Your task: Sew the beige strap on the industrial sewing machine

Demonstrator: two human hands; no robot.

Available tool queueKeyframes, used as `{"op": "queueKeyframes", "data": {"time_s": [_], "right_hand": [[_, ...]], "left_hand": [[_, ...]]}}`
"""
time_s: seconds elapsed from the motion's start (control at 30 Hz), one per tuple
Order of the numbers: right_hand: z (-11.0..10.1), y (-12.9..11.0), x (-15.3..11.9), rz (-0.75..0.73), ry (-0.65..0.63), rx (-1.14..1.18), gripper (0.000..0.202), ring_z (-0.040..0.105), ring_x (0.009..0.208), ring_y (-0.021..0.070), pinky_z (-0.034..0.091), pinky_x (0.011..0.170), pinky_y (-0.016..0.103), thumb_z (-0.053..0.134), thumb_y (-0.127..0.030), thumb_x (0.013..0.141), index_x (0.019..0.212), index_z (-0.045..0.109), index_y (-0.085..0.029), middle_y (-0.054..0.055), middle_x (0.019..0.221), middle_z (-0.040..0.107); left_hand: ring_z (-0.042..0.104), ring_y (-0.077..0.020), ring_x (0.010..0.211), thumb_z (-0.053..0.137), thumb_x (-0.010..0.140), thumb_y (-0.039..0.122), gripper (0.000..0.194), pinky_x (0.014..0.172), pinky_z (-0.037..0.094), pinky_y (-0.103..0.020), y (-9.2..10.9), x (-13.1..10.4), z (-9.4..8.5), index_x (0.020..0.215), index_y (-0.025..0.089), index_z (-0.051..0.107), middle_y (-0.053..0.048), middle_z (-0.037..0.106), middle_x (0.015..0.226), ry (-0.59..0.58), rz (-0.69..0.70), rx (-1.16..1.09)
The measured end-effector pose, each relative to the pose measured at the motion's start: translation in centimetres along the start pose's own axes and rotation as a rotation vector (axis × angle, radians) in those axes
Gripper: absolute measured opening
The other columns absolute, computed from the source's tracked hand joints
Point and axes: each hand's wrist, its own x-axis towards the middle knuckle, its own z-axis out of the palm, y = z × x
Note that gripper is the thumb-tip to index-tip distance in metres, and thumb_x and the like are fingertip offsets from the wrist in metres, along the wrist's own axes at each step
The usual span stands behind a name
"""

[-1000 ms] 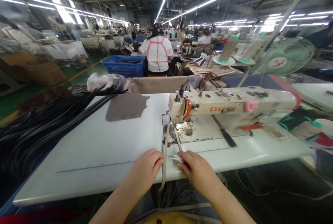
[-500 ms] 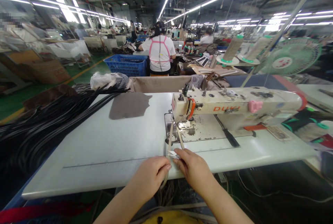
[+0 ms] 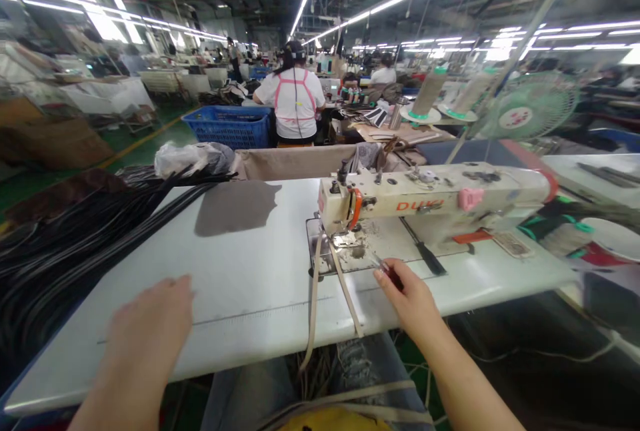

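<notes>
My right hand (image 3: 404,287) is closed on a pair of thread snips (image 3: 379,263), blades pointing up and left, just in front of the sewing machine (image 3: 435,194). My left hand (image 3: 153,324) is over the left part of the white table (image 3: 250,271), smeared by motion, so its fingers cannot be made out. Two ends of beige strap (image 3: 345,284) run from under the presser foot toward me. The left one hangs over the table's front edge; the right one ends near that edge. A grey-brown piece of material (image 3: 235,207) lies flat beyond my left hand.
A black-handled tool (image 3: 431,259) lies on the machine bed. Bundles of black strips (image 3: 75,264) hang along the table's left side. Thread cones (image 3: 429,94) and a green fan (image 3: 535,111) stand behind. A person (image 3: 295,101) sits ahead beside a blue basket (image 3: 227,127).
My left hand has let go of the beige strap and moved far left. The right hand, with the snips, has moved right and up. The strap ends now hang free, and the view has shifted slightly.
</notes>
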Motion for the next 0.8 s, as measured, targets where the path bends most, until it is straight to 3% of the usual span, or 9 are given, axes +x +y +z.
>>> {"op": "queueKeyframes", "data": {"time_s": [0.07,0.1,0.17,0.27,0.37,0.43,0.57,0.7,0.8], "right_hand": [[-1.7,0.2,1.1,0.011,0.117,0.028,0.034,0.059,0.064,0.0204,0.048,0.062,0.033,0.057,-0.057,0.093,0.09,0.063,-0.024,-0.001,0.069,0.061],[-2.4,0.3,1.7,0.012,0.175,0.044,0.034,0.058,0.065,0.0201,0.048,0.062,0.033,0.053,-0.057,0.095,0.092,0.062,-0.024,-0.001,0.071,0.062],[-3.6,0.6,3.3,0.005,0.275,0.072,0.036,0.059,0.067,0.0198,0.049,0.062,0.032,0.044,-0.056,0.098,0.098,0.061,-0.024,0.001,0.077,0.065],[-4.5,1.5,5.8,-0.01,0.372,0.079,0.04,0.061,0.068,0.0208,0.052,0.062,0.034,0.041,-0.056,0.097,0.103,0.061,-0.022,0.004,0.083,0.068],[-4.7,2.8,6.8,-0.027,0.418,0.026,0.045,0.063,0.07,0.025,0.056,0.065,0.04,0.046,-0.061,0.094,0.099,0.065,-0.021,0.007,0.081,0.068],[-4.8,3.2,6.3,-0.046,0.467,-0.04,0.048,0.064,0.079,0.0299,0.058,0.069,0.047,0.051,-0.064,0.09,0.1,0.065,-0.02,0.011,0.087,0.068],[-6.3,1.4,4.7,-0.148,0.589,-0.201,0.049,0.058,0.113,0.0389,0.05,0.098,0.063,0.054,-0.056,0.093,0.119,0.063,-0.016,0.021,0.116,0.064],[-8.9,-3.0,7.3,-0.414,0.481,-0.514,0.045,0.055,0.129,0.0368,0.04,0.114,0.059,0.044,-0.046,0.104,0.134,0.062,-0.016,0.021,0.136,0.063],[-10.2,-4.9,11.5,-0.55,0.303,-0.678,0.046,0.053,0.135,0.0342,0.038,0.118,0.054,0.039,-0.045,0.108,0.134,0.063,-0.015,0.018,0.138,0.066]], "left_hand": [[0.069,-0.045,0.095,0.039,0.1,0.042,0.041,0.076,0.055,-0.055,-1.4,0.4,1.9,0.1,0.013,0.068,-0.02,0.073,0.1,0.062,-0.159,0.193],[0.069,-0.0436,0.095,0.039,0.1,0.043,0.043,0.078,0.056,-0.056,-1.3,0.7,3.1,0.101,0.011,0.069,-0.02,0.073,0.099,0.12,-0.082,0.192],[0.067,-0.0403,0.114,0.038,0.101,0.041,0.047,0.095,0.054,-0.058,0.5,1.0,5.3,0.123,0.011,0.066,-0.02,0.072,0.121,0.294,0.261,0.021],[0.062,-0.0343,0.129,0.045,0.099,0.043,0.041,0.11,0.05,-0.052,5.3,0.8,7.4,0.121,0.019,0.07,-0.014,0.07,0.134,0.376,0.616,-0.324],[0.061,-0.0288,0.132,0.047,0.101,0.042,0.033,0.112,0.051,-0.045,9.2,-0.2,7.8,0.088,0.025,0.072,-0.007,0.072,0.13,0.281,0.711,-0.577],[0.064,-0.0279,0.127,0.048,0.101,0.043,0.037,0.109,0.053,-0.043,10.4,-0.8,7.4,0.075,0.025,0.067,-0.006,0.073,0.126,0.211,0.69,-0.698],[0.069,-0.0255,0.108,0.054,0.096,0.038,0.021,0.097,0.057,-0.039,10.8,-1.0,6.3,0.091,0.026,0.07,-0.007,0.071,0.122,0.042,0.617,-0.851],[0.067,-0.0228,0.084,0.055,0.091,0.032,0.017,0.082,0.056,-0.035,11.6,-1.2,4.6,0.097,0.025,0.07,-0.005,0.069,0.095,-0.078,0.587,-0.972],[0.066,-0.0216,0.087,0.057,0.091,0.03,0.017,0.082,0.053,-0.031,12.5,-2.3,3.5,0.094,0.024,0.072,-0.004,0.07,0.093,-0.272,0.687,-1.01]]}}
